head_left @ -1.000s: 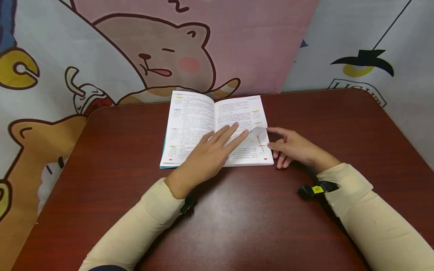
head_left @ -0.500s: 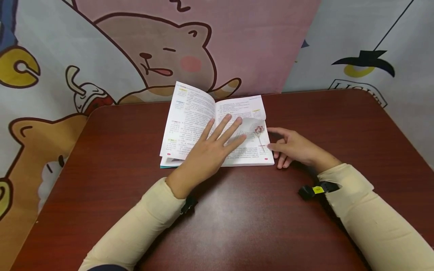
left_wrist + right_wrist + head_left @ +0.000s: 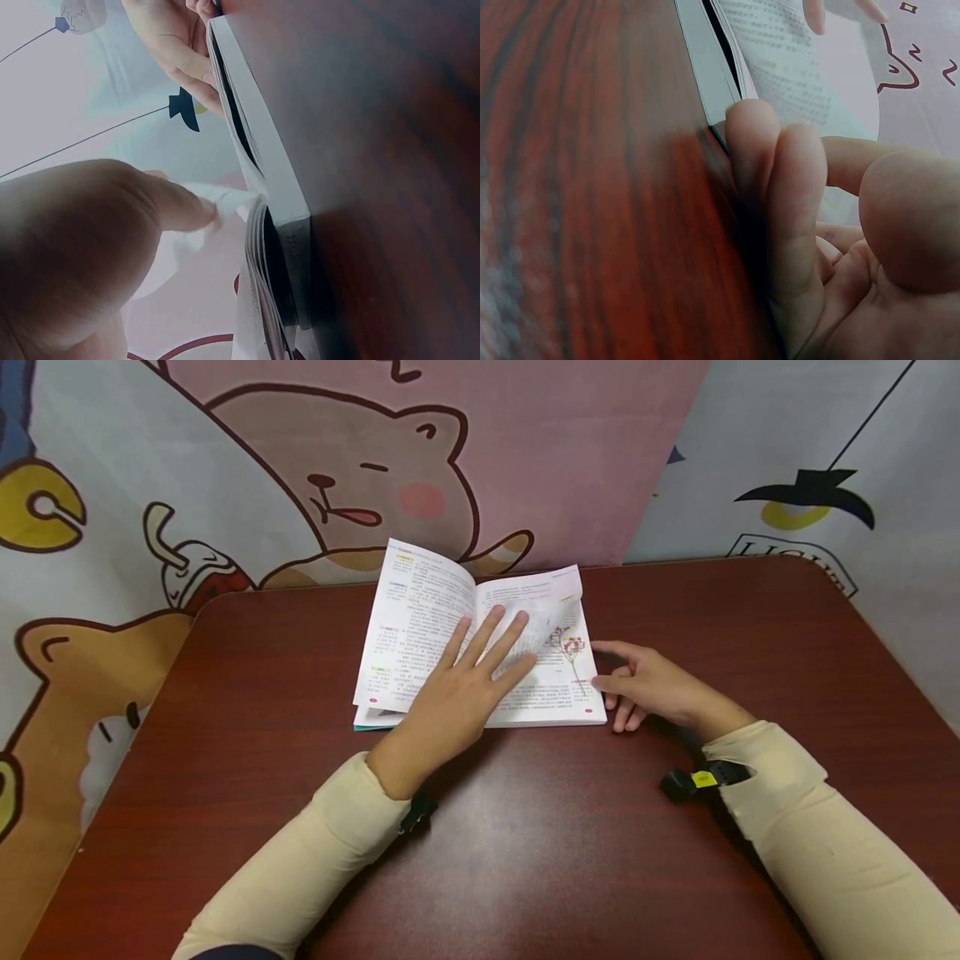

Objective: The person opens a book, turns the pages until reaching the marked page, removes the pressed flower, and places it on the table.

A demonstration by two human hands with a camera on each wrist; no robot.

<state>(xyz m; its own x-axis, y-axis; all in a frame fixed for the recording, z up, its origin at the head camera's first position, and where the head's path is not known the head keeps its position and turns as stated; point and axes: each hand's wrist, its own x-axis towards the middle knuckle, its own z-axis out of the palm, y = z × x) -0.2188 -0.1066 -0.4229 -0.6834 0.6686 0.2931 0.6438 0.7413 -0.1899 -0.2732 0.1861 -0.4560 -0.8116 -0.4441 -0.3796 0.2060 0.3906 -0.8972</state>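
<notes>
An open book (image 3: 435,610) with printed pages lies near the table's back edge. Over its middle spreads my left hand (image 3: 461,689), fingers straight and apart above the right page. Beside those fingertips a thin page (image 3: 551,610) curls up and leftward, baring a drawing of a red-flowered sprig (image 3: 572,647). In the left wrist view the fingertip of my left hand (image 3: 90,232) meets the curled white sheet. My right hand (image 3: 645,685) rests at the book's right edge, index finger and thumb touching it, the other fingers bent lower down. The left palm's underside is hidden.
The brown wooden table (image 3: 480,860) reaches toward me on both sides. Behind it hangs a cloth (image 3: 570,460) with cartoon animals, close to the book's top edge. A black strap device (image 3: 690,783) sits on the right wrist.
The curled page has bent farther up and left, uncovering the flower drawing. My left hand has shifted slightly left and its fingers have spread. The book's left page has risen; my right hand stays put.
</notes>
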